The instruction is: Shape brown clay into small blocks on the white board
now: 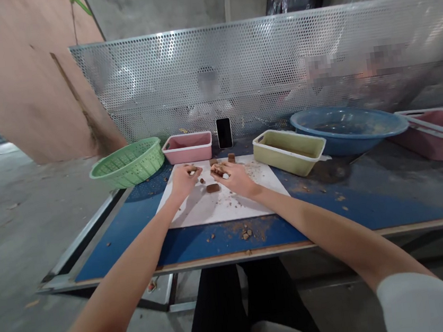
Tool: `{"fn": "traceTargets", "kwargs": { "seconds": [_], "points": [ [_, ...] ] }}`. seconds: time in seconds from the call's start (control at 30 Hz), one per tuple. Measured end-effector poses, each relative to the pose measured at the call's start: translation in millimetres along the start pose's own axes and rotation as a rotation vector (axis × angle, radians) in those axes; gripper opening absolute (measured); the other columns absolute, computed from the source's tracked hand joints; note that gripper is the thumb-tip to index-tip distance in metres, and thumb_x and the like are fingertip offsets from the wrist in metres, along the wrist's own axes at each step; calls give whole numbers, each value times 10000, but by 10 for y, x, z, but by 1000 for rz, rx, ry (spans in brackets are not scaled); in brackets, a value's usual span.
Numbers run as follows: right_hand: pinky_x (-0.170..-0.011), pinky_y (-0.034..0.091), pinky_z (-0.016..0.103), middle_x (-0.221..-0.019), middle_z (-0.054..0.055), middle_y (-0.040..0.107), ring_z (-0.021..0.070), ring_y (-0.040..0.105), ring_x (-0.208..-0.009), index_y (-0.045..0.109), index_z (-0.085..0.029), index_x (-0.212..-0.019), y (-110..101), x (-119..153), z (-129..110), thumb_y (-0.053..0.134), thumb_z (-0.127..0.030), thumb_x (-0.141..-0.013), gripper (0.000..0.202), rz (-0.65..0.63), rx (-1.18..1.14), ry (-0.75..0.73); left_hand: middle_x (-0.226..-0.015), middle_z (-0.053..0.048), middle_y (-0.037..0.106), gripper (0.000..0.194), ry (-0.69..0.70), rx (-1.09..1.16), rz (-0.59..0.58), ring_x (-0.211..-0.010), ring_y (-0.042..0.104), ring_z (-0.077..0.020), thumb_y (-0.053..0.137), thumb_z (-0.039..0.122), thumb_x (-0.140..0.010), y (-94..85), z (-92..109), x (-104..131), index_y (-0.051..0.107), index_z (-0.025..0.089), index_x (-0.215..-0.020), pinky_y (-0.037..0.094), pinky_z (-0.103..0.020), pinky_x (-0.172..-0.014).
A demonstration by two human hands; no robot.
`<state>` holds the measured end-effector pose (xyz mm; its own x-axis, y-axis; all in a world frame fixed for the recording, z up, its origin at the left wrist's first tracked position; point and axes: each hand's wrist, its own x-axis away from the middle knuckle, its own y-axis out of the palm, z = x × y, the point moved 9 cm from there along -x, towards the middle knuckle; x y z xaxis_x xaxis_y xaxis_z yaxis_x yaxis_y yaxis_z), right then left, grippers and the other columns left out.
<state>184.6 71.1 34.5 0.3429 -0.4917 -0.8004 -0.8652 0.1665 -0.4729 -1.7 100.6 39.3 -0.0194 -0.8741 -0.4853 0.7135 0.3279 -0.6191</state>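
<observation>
Both hands are over a white board (pixel 226 208) strewn with brown crumbs. My left hand (pixel 184 181) is closed, thumb and fingers pinched on a small brown piece (pixel 192 169). To its right, my right hand (pixel 235 177) has its fingers curled round a light brown lump (pixel 217 169). Between and just below the hands lies a dark brown block (pixel 213 188), with a small brown bit (pixel 202 181) up and left of it. Another brown block (pixel 231 157) rests at the board's back edge, behind my right hand.
Behind the board are a pink basket (pixel 193 153) and an upright phone (pixel 224 133). A green basket (pixel 134 168) is at left. Rightward stand a yellow-green bin (pixel 285 161), a blue basin (pixel 347 143) and maroon baskets (pixel 438 141). Brown chunks (pixel 247 234) lie near the front edge.
</observation>
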Motion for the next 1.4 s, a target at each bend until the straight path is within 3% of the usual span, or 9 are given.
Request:
{"fn": "traceTargets", "kwargs": {
  "seconds": [0.1, 0.2, 0.33, 0.6, 0.7, 0.83, 0.97, 1.07, 1.4],
  "points": [
    [-873, 569, 353, -964, 68, 769, 208, 699, -846, 740, -204, -1236, -7, 2, 11, 636, -422, -1025, 321, -9, -32, 73, -865, -111, 793, 224, 20, -122, -16, -796, 684, -252, 697, 330, -857, 5, 5, -16, 828, 175, -763, 466, -338, -759],
    [-932, 571, 376, -1068, 84, 764, 223, 709, -943, 672, -215, -1406, 0, 1, -22, 615, -405, -1043, 414, -34, -36, 58, -891, -110, 790, 206, -4, -135, -52, -758, 671, -233, 710, 319, -850, 51, -28, -8, 820, 174, -753, 466, -329, -745],
    [-1018, 564, 414, -1187, 111, 743, 257, 699, -1110, 757, -242, -1262, 46, -5, -7, 564, -380, -1078, 300, -74, -18, 25, -850, -115, 764, 263, 39, -88, -81, -733, 647, -229, 702, 365, -852, 87, -9, 12, 796, 184, -685, 470, -339, -753],
    [-945, 589, 387, -1132, 122, 755, 240, 724, -1006, 788, -208, -1115, 82, -43, 61, 570, -282, -1067, 235, -118, -52, 33, -808, -108, 761, 228, 20, -45, -103, -682, 626, -223, 697, 335, -805, 139, -33, 25, 789, 182, -662, 483, -355, -743],
    [-924, 567, 372, -1095, 117, 762, 239, 715, -984, 786, -189, -1117, 31, -47, 32, 598, -323, -1057, 238, -85, -46, 72, -823, -108, 759, 185, 26, -38, -109, -689, 632, -227, 700, 296, -793, 151, -28, 24, 796, 182, -683, 484, -359, -745],
    [-837, 540, 335, -986, 64, 760, 206, 678, -857, 718, -205, -1312, 52, -26, 27, 608, -378, -1045, 337, -121, -97, 152, -810, -124, 761, 198, 38, -49, -120, -722, 639, -246, 682, 283, -803, 155, -17, 33, 802, 168, -695, 476, -364, -734],
    [-893, 512, 342, -1058, 89, 765, 227, 678, -963, 752, -199, -1104, 105, -21, -1, 565, -414, -1058, 289, -188, -161, 140, -814, -118, 767, 203, 48, -54, -112, -735, 640, -248, 688, 302, -808, 144, -3, 48, 807, 181, -696, 471, -363, -747],
    [-874, 511, 339, -1005, 76, 763, 221, 673, -903, 705, -199, -1029, 125, -14, 39, 537, -468, -1061, 318, -220, -215, 201, -806, -114, 766, 215, 38, -61, -108, -727, 635, -239, 686, 320, -814, 143, -12, 51, 801, 190, -687, 464, -354, -729],
    [-901, 541, 328, -1177, 82, 793, 224, 731, -1002, 738, -231, -1275, 143, 8, 16, 603, -375, -1034, 312, -224, -224, 152, -826, -119, 781, 207, 66, -90, -112, -764, 645, -246, 683, 316, -825, 157, 4, 42, 810, 194, -717, 487, -357, -776]
  ]
}}
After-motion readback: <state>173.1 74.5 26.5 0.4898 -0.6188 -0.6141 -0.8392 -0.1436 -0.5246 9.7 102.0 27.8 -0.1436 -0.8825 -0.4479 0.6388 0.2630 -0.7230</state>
